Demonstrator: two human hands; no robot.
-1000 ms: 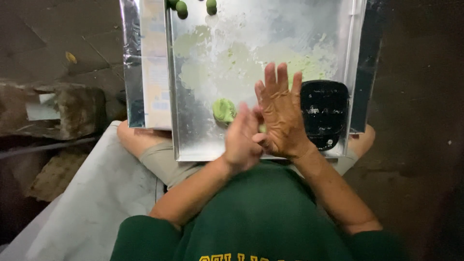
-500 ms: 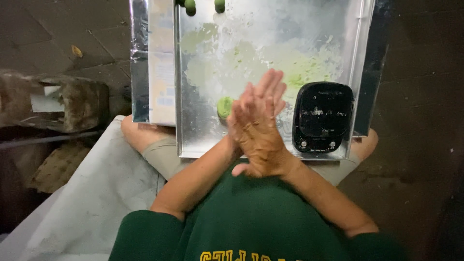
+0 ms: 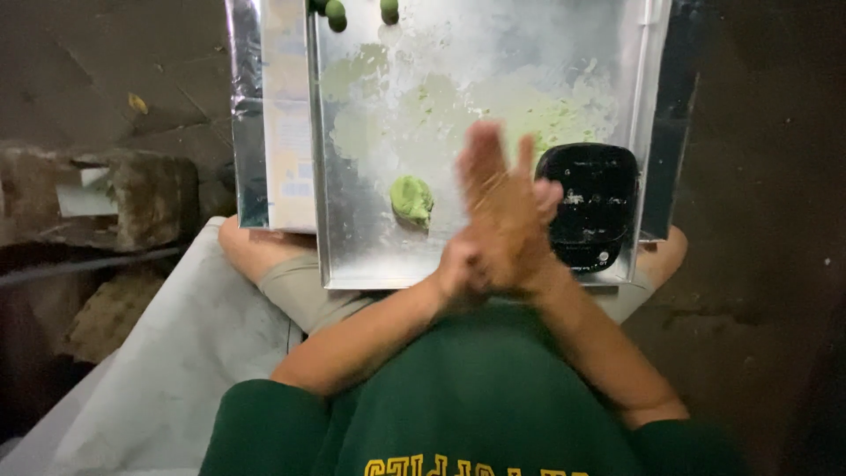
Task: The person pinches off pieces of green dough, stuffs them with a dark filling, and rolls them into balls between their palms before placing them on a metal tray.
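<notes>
My right hand [image 3: 504,207] lies flat over my left hand [image 3: 456,267], palm pressed to palm, fingers pointing away from me and blurred by motion. Whatever may be between the palms is hidden. Both hands hover over the near edge of a floury metal tray [image 3: 370,256] resting on my lap. A lump of green dough [image 3: 411,198] sits on the tray just left of my hands. A black rectangular container [image 3: 595,203] stands on the tray just to their right.
Small green dough balls [image 3: 336,14] lie at the tray's far edge. A silver foil-wrapped box [image 3: 273,115] runs along the tray's left side. Old bricks and rubble [image 3: 115,198] lie on the dark floor at left; a grey cloth [image 3: 176,361] is under my knee.
My pressed hands have slid against each other, the right hand moving left and then right again over the left. The dough lump has stayed where it was.
</notes>
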